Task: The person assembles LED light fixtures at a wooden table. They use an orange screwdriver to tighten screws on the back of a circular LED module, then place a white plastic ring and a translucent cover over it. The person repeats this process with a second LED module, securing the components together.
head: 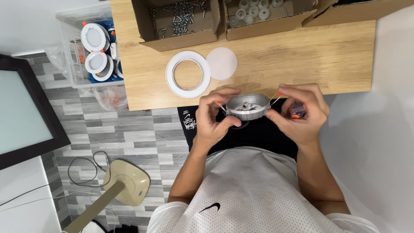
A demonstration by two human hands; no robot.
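I have the metal housing (248, 106) between both hands, just below the middle of the frame, held in the air in front of the near edge of the tabletop (302, 56). My left hand (215, 116) has its grip closed on the housing's left wall, thumb underneath, fingers curled over the rim near a thin wire spring clip. My right hand (299, 113) has its grip closed too: the fingertips pinch the right rim and the clip there, while a small dark part with orange ends (296, 113) sits tucked in the palm.

I judge the housing light and stiff, a thin cast shell with a ribbed wall that gives the fingers purchase. The rim and wall are the places to hold; the open face shows small parts inside that I would not press on. The wire clips look springy and could snap back on a finger.

Further up the tabletop lie a white ring (188, 73) and, touching it on the right, a frosted disc (221, 63). Beyond them, a box of screws (177, 21) and a box of round white parts (258, 15). At the upper left, a clear bin (71, 26) holds finished lamps (94, 36).
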